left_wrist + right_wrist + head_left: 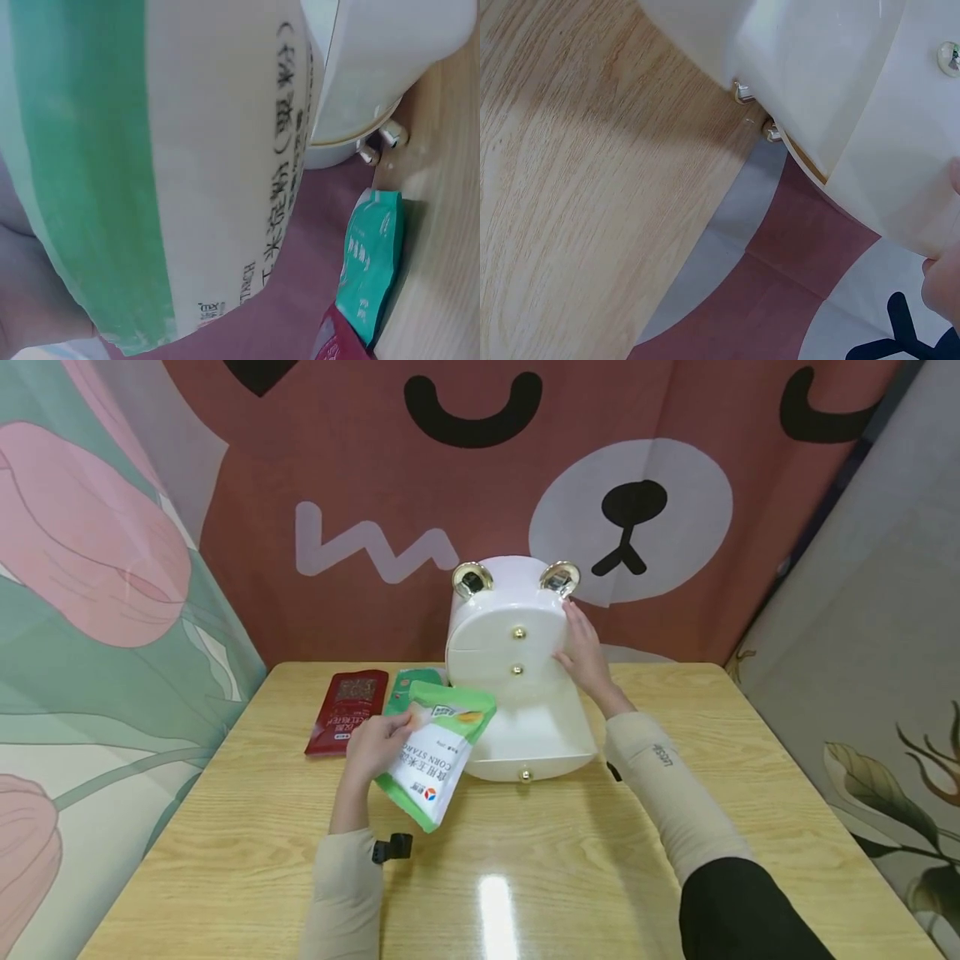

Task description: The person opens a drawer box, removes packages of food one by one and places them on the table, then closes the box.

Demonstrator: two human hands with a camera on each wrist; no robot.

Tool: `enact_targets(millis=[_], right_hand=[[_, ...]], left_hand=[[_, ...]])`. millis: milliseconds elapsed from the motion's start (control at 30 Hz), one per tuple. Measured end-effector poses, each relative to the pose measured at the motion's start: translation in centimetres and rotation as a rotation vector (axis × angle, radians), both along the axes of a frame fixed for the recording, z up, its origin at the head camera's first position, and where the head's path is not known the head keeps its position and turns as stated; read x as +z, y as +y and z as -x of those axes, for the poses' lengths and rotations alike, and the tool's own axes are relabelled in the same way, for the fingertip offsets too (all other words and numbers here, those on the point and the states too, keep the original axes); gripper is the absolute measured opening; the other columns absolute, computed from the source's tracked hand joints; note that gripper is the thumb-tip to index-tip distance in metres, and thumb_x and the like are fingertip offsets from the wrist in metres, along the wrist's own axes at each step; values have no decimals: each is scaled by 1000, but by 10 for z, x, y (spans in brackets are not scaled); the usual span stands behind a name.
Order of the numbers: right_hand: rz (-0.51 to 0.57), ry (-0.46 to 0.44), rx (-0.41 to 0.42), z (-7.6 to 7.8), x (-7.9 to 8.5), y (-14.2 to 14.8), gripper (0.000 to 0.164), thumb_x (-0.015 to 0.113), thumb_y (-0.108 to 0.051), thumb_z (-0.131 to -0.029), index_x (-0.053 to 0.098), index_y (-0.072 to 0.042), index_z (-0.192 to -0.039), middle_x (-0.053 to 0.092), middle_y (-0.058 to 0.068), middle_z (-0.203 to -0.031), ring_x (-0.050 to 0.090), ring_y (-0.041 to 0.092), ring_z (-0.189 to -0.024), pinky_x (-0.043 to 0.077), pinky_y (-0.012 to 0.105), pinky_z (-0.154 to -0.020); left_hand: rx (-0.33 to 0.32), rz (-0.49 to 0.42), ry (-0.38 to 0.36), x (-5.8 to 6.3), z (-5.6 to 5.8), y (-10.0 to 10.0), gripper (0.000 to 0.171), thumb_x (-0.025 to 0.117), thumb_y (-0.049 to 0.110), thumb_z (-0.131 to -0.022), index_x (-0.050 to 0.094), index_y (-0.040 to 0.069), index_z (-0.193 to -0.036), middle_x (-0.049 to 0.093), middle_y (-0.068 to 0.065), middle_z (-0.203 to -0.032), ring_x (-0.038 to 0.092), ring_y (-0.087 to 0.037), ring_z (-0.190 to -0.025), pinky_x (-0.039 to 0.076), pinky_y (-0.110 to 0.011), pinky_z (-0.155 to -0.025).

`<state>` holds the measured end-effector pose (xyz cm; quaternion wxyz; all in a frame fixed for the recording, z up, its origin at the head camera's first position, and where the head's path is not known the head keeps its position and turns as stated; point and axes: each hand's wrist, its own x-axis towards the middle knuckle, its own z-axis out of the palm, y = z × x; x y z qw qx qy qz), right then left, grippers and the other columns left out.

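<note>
My left hand (pixel 377 745) pinches the upper left part of a green and white corn starch bag (pixel 442 756), which hangs tilted above the table. In the left wrist view the bag (pixel 202 165) fills much of the picture and hides most of the fingers. A white storage box (pixel 506 627) with gold-rimmed ears and gold knobs stands upright at the back. Its bottom drawer (pixel 528 768) is pulled out toward me, with the bag in front of its left side. My right hand (pixel 587 656) rests against the box's right side, thumb on the front face.
Left of the box, a dark red pouch (pixel 347 714) lies on the wooden table (pixel 247 860). A green pouch (pixel 405 683) lies beside it, partly covered by the corn starch bag. Behind the table's back edge hangs a printed curtain (pixel 360 610).
</note>
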<state>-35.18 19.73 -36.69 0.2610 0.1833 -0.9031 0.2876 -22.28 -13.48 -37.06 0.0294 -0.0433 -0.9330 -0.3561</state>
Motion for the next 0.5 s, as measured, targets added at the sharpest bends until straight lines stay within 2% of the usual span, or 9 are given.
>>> enact_targets(millis=[167,333,500], right_hand=[[4,-12,-9,0,1,0,85,68,3,-74,17,-8,-142,17,12,-146,20,32,-129,17,42,-104],[9,-26,-15,-1,2,0,85,67,2,-75,16,-9,-142,17,13,-145,21,33,-129,18,45,-103],[14,-40,-17,-1,1,-1,85,67,2,-76,15,-10,-143,17,12,-146,20,32,-129,19,45,-102]], left_hand=[[44,-33,-11,1,-10,-6,35,52,19,-90,53,6,-123,63,-16,-87,43,-18,-52,33,-28,-51],[71,-32,-5,3,-17,-13,35,52,19,-90,52,5,-123,62,-17,-95,43,-18,-55,34,-29,-54],[91,-21,-19,-1,-22,-20,37,50,20,-91,50,4,-125,60,-12,-78,44,-18,-56,35,-29,-55]])
